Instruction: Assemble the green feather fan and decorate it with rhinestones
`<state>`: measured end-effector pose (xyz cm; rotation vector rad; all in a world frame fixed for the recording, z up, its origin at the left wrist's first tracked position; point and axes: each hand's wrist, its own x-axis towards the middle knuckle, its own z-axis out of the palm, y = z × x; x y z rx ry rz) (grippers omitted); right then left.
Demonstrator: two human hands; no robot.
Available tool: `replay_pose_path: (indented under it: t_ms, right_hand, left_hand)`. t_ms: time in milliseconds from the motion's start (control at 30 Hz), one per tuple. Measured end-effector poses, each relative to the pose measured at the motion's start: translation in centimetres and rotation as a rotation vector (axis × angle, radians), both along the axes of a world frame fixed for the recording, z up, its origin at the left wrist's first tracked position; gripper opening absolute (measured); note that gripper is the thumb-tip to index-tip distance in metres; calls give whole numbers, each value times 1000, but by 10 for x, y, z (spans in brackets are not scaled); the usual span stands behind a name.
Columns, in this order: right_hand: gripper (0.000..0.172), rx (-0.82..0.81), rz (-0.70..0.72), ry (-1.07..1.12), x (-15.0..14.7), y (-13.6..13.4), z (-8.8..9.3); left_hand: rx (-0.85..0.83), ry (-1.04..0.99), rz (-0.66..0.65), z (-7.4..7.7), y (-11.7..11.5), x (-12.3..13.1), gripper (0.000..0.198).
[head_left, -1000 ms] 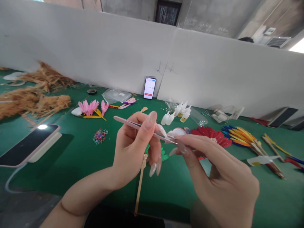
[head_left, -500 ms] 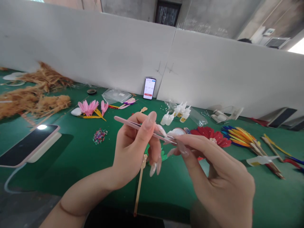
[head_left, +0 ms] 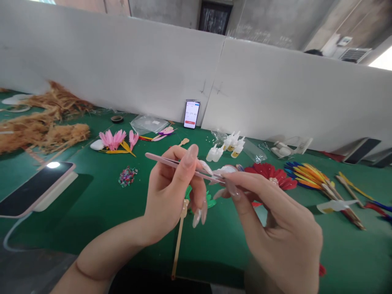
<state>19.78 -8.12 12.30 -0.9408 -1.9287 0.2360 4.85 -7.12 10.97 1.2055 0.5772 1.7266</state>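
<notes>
My left hand (head_left: pixel 174 192) pinches a pair of pink tweezers (head_left: pixel 162 159) between thumb and fingers, their tips pointing right. At those tips, the thumb and forefinger of my right hand (head_left: pixel 269 220) are pressed together; whatever lies between them is too small to make out. Below my left hand a wooden stick (head_left: pixel 178 249) reaches toward the table's front edge. Green petals (head_left: pixel 210 200) show partly behind my fingers. A red feather flower (head_left: pixel 269 173) lies just beyond my right hand.
Small white glue bottles (head_left: pixel 216 153) stand behind the hands. An upright phone (head_left: pixel 191 115) leans on the white partition. Left are colored beads (head_left: pixel 128 176), pink flowers (head_left: pixel 112 140) and a lit phone (head_left: pixel 36 190). Colorful feathers (head_left: pixel 309 175) and another glue bottle (head_left: pixel 333 206) lie right.
My right hand has shifted slightly left, still at the tweezer tips. The whole view has moved a little; my left hand keeps its hold on the tweezers.
</notes>
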Motion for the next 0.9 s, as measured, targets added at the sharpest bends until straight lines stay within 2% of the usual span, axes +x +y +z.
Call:
replay_pose_path:
  t_ms: [267, 900]
  right_hand:
    - [22, 34, -33, 11, -3, 1, -2]
    - [20, 83, -61, 23, -6, 2, -5]
  left_hand:
    - [17, 24, 43, -2, -3, 0, 24]
    - [-16, -2, 33, 0, -5, 0, 25]
